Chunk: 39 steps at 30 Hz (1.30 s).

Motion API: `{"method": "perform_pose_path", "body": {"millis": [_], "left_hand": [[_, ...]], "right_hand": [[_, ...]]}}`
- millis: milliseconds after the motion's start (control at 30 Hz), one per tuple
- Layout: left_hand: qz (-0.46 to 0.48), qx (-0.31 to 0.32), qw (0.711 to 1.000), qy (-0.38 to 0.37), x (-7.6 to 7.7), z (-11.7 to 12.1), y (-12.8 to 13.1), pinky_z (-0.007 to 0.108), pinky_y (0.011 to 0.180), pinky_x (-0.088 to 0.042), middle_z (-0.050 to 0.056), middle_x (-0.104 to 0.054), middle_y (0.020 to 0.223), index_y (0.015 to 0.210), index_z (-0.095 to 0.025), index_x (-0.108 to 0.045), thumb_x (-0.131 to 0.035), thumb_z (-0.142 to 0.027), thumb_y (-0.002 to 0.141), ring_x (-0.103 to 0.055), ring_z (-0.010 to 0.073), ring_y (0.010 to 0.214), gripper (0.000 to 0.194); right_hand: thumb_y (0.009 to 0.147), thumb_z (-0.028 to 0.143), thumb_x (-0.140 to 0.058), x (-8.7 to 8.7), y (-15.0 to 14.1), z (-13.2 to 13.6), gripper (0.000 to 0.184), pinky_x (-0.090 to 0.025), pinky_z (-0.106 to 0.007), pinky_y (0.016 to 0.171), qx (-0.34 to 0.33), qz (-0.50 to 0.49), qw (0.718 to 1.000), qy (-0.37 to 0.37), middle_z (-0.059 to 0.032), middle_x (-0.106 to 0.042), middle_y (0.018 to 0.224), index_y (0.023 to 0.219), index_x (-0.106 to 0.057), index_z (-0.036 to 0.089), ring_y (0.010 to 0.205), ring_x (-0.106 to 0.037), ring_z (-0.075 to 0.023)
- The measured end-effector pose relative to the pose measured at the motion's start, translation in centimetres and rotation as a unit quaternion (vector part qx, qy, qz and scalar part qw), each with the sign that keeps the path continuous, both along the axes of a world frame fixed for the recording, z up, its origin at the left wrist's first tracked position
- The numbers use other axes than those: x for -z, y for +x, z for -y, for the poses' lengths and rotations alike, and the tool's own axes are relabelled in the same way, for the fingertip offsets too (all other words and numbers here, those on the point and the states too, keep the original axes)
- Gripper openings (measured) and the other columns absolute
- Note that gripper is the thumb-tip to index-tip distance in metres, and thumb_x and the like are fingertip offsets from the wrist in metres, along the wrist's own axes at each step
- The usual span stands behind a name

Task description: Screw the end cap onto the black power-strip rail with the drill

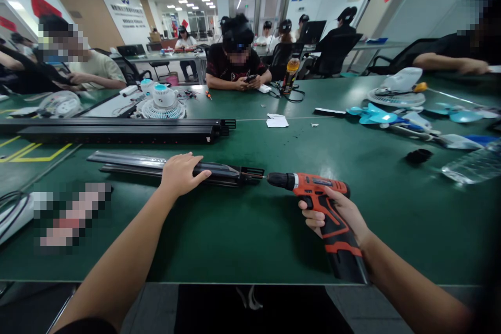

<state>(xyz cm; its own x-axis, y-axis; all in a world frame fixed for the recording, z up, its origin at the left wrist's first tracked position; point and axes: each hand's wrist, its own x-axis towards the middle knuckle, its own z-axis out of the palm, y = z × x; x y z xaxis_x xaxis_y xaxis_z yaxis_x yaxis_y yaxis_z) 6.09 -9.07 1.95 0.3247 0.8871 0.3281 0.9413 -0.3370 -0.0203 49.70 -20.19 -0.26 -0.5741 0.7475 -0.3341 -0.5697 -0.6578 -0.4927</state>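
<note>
the left hand (180,175) presses flat over the black rail (223,172) on the green table (242,235); the right hand (344,214) grips the orange drill (321,185), its tip pointed at the rail's slotted end.

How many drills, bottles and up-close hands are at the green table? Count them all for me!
Drills: 1, the orange and black drill
Bottles: 2, an upright drink bottle and a clear bottle
Hands up close: 2, left hand and right hand
Total: 5

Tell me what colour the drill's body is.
The drill's body is orange-red and black, seen best in the head view.
</note>
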Motion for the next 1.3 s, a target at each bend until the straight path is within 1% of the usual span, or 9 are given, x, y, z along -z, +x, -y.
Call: {"method": "perform_pose_path", "body": {"millis": [133, 267, 400, 500, 667, 900, 1033, 1167, 1300], "left_hand": [[0.001, 0.017, 1.0, 0.001, 0.17, 0.0, -0.03, 0.054, 0.121, -0.036, 0.013, -0.067, 0.146, 0.146, -0.022, -0.063, -0.034, -0.076, 0.098, -0.054, 0.0346, 0.144, 0.077], [0.004, 0.026, 0.999, 0.027, 0.28, 0.03, -0.08, 0.058, 0.128, -0.022, 0.015, -0.04, 0.168, 0.161, -0.021, -0.043, -0.035, -0.078, 0.097, -0.031, 0.0361, 0.159, 0.087], [0.016, 0.033, 0.998, 0.043, 0.4, 0.03, -0.19, 0.059, 0.13, -0.012, 0.013, -0.025, 0.175, 0.169, -0.027, -0.024, -0.04, -0.08, 0.095, -0.02, 0.0367, 0.162, 0.093], [0.021, 0.033, 0.998, 0.052, 0.36, 0.12, -0.15, 0.06, 0.13, -0.007, 0.013, -0.017, 0.177, 0.171, -0.028, -0.015, -0.041, -0.082, 0.094, -0.015, 0.0376, 0.163, 0.097], [0.025, 0.025, 0.997, 0.068, 0.23, 0.26, 0.05, 0.066, 0.128, 0.001, 0.015, -0.008, 0.178, 0.171, -0.025, -0.012, -0.04, -0.084, 0.092, -0.007, 0.0428, 0.163, 0.103], [0.018, 0.021, 0.996, 0.083, 0.27, 0.36, 0.12, 0.068, 0.128, 0.003, 0.01, 0.002, 0.179, 0.171, -0.031, -0.012, -0.042, -0.087, 0.09, -0.002, 0.042, 0.164, 0.104], [0.011, 0.015, 0.995, 0.093, 0.14, 0.46, 0.16, 0.068, 0.128, 0.005, 0.011, 0.002, 0.179, 0.172, -0.03, -0.011, -0.043, -0.087, 0.089, -0.003, 0.0408, 0.164, 0.105], [0.022, 0.014, 0.995, 0.097, -0.08, 0.55, 0.24, 0.07, 0.127, 0.007, 0.011, 0.002, 0.179, 0.172, -0.029, -0.007, -0.05, -0.086, 0.087, -0.004, 0.0437, 0.163, 0.111], [0.025, 0.023, 0.995, 0.095, -0.11, 0.56, 0.26, 0.068, 0.128, 0.006, 0.015, 0.0, 0.178, 0.172, -0.024, -0.002, -0.054, -0.082, 0.087, -0.004, 0.0445, 0.163, 0.115]], "right_hand": [[0.09, 0.048, -0.07, 0.06, -0.03, 0.02, 0.034, -0.051, -0.024, 0.051, -0.004, -0.006, 1.0, -0.001, -0.0031, -0.053, 0.064, 0.096, -0.068, 0.015, 0.057, -0.044, -0.0146], [0.092, 0.047, -0.067, 0.13, 0.01, 0.02, 0.032, -0.05, -0.025, 0.051, 0.002, -0.006, 1.0, 0.004, -0.0029, -0.053, 0.064, 0.097, -0.069, 0.015, 0.058, -0.044, -0.0153], [0.091, 0.047, -0.069, 0.18, 0.05, 0.01, 0.032, -0.049, -0.024, 0.051, -0.001, -0.005, 1.0, 0.004, -0.0028, -0.054, 0.064, 0.097, -0.068, 0.016, 0.058, -0.044, -0.0146], [0.09, 0.049, -0.07, 0.2, 0.05, 0.01, 0.035, -0.05, -0.024, 0.052, -0.001, -0.009, 1.0, -0.007, -0.003, -0.054, 0.064, 0.097, -0.068, 0.015, 0.058, -0.044, -0.0144], [0.087, 0.048, -0.075, 0.29, 0.09, -0.04, 0.037, -0.05, -0.022, 0.053, -0.013, -0.022, 1.0, -0.01, -0.0034, -0.056, 0.066, 0.096, -0.068, 0.013, 0.059, -0.046, -0.0132], [0.087, 0.048, -0.075, 0.38, 0.24, -0.09, 0.038, -0.05, -0.022, 0.054, -0.012, -0.013, 1.0, -0.009, -0.0024, -0.054, 0.065, 0.098, -0.069, 0.012, 0.059, -0.045, -0.0131], [0.087, 0.05, -0.074, 0.45, 0.18, -0.08, 0.039, -0.049, -0.022, 0.052, -0.011, -0.015, 1.0, -0.01, -0.0031, -0.055, 0.064, 0.097, -0.069, 0.013, 0.058, -0.045, -0.0132], [0.085, 0.05, -0.076, 0.41, 0.07, -0.04, 0.039, -0.05, -0.023, 0.051, -0.012, -0.019, 1.0, -0.019, -0.0037, -0.055, 0.065, 0.095, -0.069, 0.013, 0.057, -0.045, -0.0134], [0.088, 0.048, -0.073, 0.24, 0.07, 0.01, 0.033, -0.052, -0.024, 0.051, 0.003, -0.012, 1.0, -0.016, -0.0031, -0.055, 0.063, 0.096, -0.069, 0.015, 0.057, -0.046, -0.0143]]}}
